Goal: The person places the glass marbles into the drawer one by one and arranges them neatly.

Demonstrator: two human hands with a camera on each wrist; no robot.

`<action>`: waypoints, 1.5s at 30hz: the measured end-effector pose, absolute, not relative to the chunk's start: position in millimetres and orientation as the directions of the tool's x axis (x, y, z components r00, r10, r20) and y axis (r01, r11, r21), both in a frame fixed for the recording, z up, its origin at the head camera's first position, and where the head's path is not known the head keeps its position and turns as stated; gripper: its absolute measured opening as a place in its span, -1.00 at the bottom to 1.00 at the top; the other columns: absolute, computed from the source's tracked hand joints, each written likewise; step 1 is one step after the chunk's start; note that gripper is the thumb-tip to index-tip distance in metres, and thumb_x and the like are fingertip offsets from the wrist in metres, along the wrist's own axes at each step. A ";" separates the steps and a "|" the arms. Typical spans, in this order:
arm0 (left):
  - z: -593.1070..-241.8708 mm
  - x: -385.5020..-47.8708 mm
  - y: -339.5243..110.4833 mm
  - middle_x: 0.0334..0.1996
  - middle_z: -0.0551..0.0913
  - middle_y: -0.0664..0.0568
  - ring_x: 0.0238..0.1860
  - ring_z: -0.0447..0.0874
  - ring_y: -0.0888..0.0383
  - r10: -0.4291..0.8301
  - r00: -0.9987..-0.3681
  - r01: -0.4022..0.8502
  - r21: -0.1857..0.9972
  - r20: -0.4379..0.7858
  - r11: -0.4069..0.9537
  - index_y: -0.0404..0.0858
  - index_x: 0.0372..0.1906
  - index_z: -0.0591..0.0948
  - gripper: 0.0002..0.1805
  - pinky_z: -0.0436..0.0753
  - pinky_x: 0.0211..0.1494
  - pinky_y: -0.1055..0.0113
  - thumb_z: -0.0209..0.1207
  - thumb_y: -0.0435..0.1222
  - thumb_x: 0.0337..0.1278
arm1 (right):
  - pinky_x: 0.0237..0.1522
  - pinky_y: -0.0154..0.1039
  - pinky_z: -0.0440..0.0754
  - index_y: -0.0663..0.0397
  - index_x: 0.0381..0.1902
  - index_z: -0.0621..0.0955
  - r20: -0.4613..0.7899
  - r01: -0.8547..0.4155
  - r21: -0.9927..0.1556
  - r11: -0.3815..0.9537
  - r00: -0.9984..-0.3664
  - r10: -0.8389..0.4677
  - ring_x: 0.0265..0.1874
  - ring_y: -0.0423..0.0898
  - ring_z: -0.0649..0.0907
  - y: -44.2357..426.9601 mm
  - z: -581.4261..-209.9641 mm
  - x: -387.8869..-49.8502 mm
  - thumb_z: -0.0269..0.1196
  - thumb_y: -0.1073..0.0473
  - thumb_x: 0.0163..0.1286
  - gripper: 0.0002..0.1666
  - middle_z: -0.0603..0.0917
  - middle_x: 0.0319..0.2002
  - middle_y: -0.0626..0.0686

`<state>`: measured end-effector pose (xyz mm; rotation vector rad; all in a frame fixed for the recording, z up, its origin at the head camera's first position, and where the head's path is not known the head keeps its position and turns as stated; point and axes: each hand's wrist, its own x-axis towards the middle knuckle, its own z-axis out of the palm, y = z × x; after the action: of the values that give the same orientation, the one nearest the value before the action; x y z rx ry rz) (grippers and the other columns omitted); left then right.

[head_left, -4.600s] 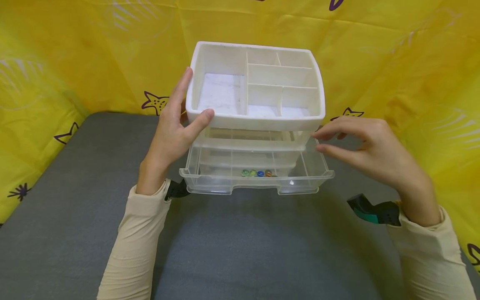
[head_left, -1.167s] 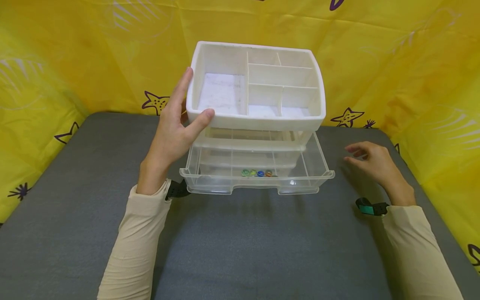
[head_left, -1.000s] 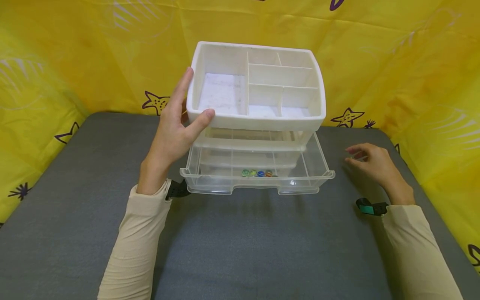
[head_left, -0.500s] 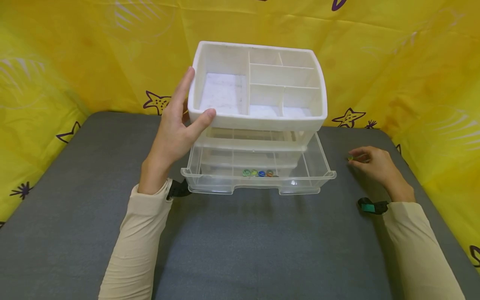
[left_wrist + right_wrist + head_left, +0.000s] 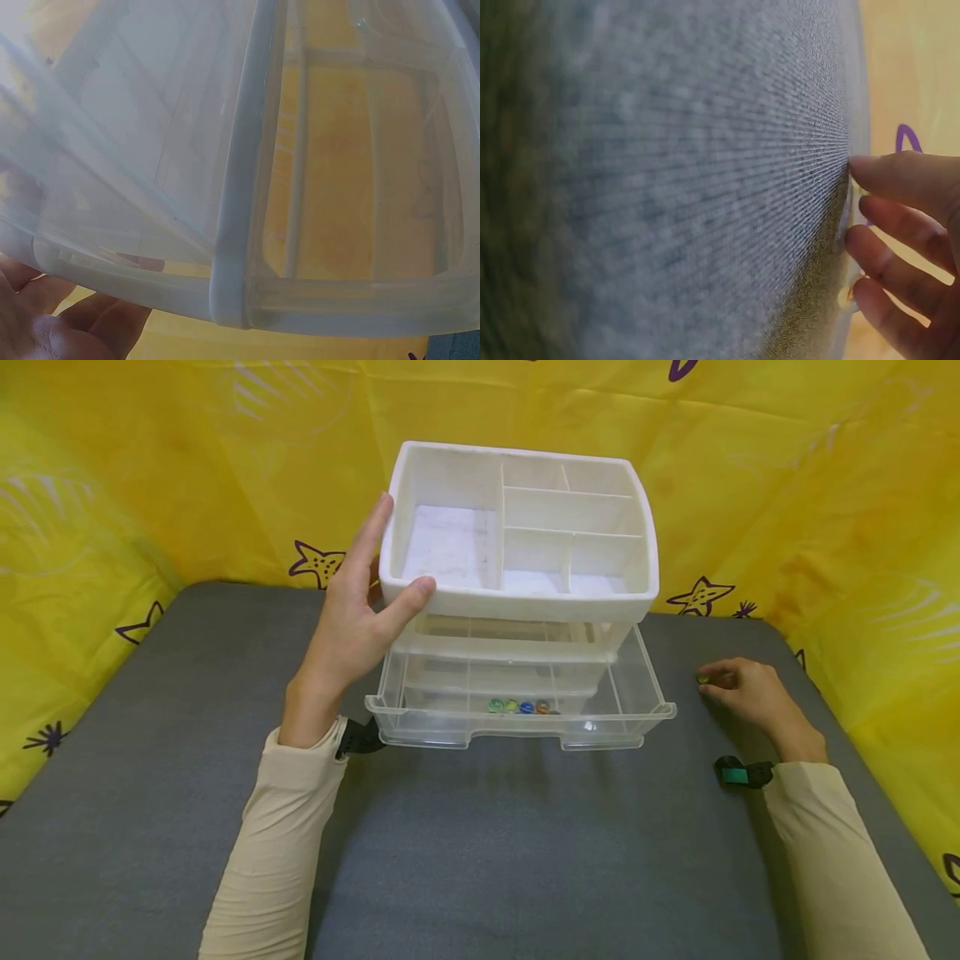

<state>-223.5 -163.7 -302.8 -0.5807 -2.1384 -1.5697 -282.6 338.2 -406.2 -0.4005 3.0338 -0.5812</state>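
Note:
A white plastic drawer organizer [image 5: 517, 604] with a divided top tray stands on the grey table. Its lower clear drawer [image 5: 525, 727] is pulled out toward me, with several coloured glass marbles [image 5: 527, 707] inside. My left hand [image 5: 348, 618] grips the organizer's left side, thumb over the front rim; its fingers [image 5: 112, 319] show beneath an edge in the left wrist view. Right of the organizer, my right hand [image 5: 753, 693] rests low at the table and pinches a yellow-green marble [image 5: 702, 678] between thumb and forefinger. A small glassy round thing [image 5: 846, 298] shows by a lower fingertip.
A yellow patterned cloth [image 5: 825, 468] hangs behind and on both sides of the grey table [image 5: 480, 860]. The pulled-out drawer juts forward over the table. Dark wrist straps [image 5: 738, 773] sit at my cuffs.
My right hand has moved from beside the drawer to the table on the right, and its fingertips have drawn together around the yellow-green marble. My left hand keeps its grip.

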 end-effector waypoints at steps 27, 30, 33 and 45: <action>-302.5 -223.1 -163.9 0.55 0.13 0.15 0.15 0.49 0.10 0.078 -0.832 0.547 0.787 0.550 0.285 -0.09 0.58 0.10 -0.13 0.64 0.11 0.38 0.22 -0.34 0.22 | -0.30 -0.18 0.62 0.34 -0.02 0.64 -0.006 -0.209 -0.395 0.894 -0.973 -0.230 -0.16 0.32 0.70 332.9 -403.7 -276.9 0.25 0.15 0.41 -0.66 0.72 -0.19 0.36; -302.5 -223.2 -163.8 0.55 0.14 0.15 0.16 0.49 0.11 0.081 -0.831 0.548 0.787 0.550 0.285 -0.10 0.58 0.10 -0.13 0.64 0.13 0.35 0.22 -0.34 0.22 | -0.38 -0.33 0.57 0.32 -0.06 0.66 0.016 -0.209 -0.403 0.891 -0.975 -0.222 -0.26 0.21 0.73 331.8 -402.9 -275.2 0.27 0.16 0.38 -0.68 0.73 -0.22 0.33; -302.4 -223.1 -163.6 0.55 0.14 0.15 0.16 0.49 0.11 0.081 -0.831 0.549 0.786 0.551 0.285 -0.10 0.58 0.10 -0.13 0.65 0.13 0.33 0.23 -0.34 0.22 | -0.42 -0.39 0.55 0.29 -0.08 0.66 0.038 -0.209 -0.410 0.888 -0.976 -0.213 -0.34 0.05 0.73 330.3 -401.7 -273.8 0.29 0.17 0.36 -0.70 0.74 -0.22 0.31; -301.9 -223.1 -163.9 0.54 0.15 0.15 0.16 0.49 0.10 0.081 -0.836 0.542 0.790 0.544 0.288 -0.08 0.58 0.10 -0.14 0.66 0.15 0.24 0.21 -0.32 0.22 | -0.44 -0.46 0.51 0.25 -0.11 0.67 0.115 -0.243 -0.443 0.863 -0.970 -0.214 -0.48 -0.58 0.51 324.5 -393.0 -269.2 0.34 0.17 0.32 -0.73 0.75 -0.25 0.32</action>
<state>-223.1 -163.9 -301.9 -0.5589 -2.1629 -1.5667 -269.2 324.5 -393.0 -0.3798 3.0918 -0.7489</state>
